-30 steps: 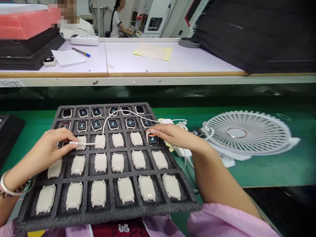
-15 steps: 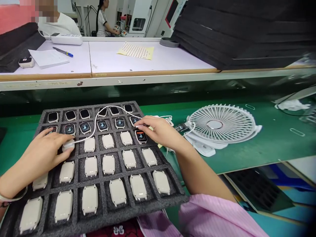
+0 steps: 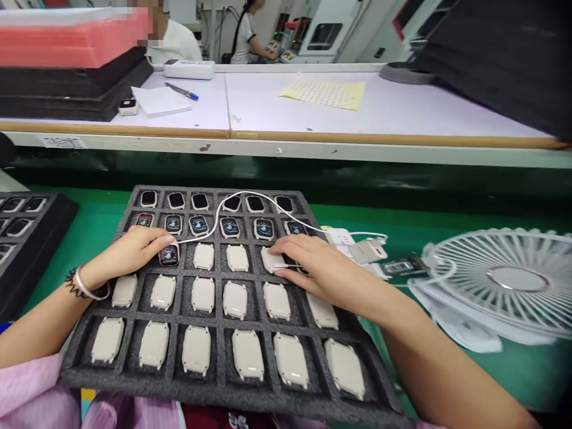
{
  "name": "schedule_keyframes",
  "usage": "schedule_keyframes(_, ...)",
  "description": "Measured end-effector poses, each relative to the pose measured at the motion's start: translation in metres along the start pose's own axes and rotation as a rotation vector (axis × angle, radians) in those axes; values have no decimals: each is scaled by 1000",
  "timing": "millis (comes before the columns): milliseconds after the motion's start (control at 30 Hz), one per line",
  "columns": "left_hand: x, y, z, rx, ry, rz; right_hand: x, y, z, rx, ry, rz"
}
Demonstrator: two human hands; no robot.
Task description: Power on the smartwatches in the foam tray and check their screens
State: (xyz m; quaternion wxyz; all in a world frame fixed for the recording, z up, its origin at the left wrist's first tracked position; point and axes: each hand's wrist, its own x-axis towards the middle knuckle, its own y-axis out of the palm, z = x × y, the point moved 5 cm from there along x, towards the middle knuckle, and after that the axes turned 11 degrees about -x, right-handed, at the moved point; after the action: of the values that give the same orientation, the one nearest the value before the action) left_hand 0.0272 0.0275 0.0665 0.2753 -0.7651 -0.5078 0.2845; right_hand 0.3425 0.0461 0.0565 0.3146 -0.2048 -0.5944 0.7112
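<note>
A dark foam tray (image 3: pixel 214 390) holds rows of smartwatch bodies. The two far rows lie screen up; most of the nearer ones, such as a beige watch (image 3: pixel 247 354), lie back up. My left hand (image 3: pixel 129 255) is closed round a lit watch (image 3: pixel 168 255) in the third row at the left, where a white cable (image 3: pixel 227 205) ends. My right hand (image 3: pixel 313 268) lies over the right end of that row, its fingertips pressed on a beige watch (image 3: pixel 271 260) and a white cable end.
A white desk fan (image 3: pixel 500 280) lies flat on the green mat to the right, beside a white power strip (image 3: pixel 344 237). Another tray of watches (image 3: pixel 27 238) sits at the left. Behind is a white bench (image 3: pixel 402 113) with papers, a pen and foam sheets; two people work beyond.
The watch under my left hand now shows a lit screen. My right hand moved from the far right lit watch to the beige watch beside it. The camera swung right, then back left.
</note>
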Motion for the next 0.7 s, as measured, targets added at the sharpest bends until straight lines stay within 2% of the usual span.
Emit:
schedule_keyframes(267, 1, 4, 2, 111, 30, -6, 15, -3, -29, 244, 203, 78)
schedule_keyframes(433, 2, 5, 4, 128, 15, 6, 20, 3, -16, 294, 105, 269)
schedule_keyframes(700, 3, 2, -3, 136, -15, 54, 23, 1, -3, 185, 84, 192)
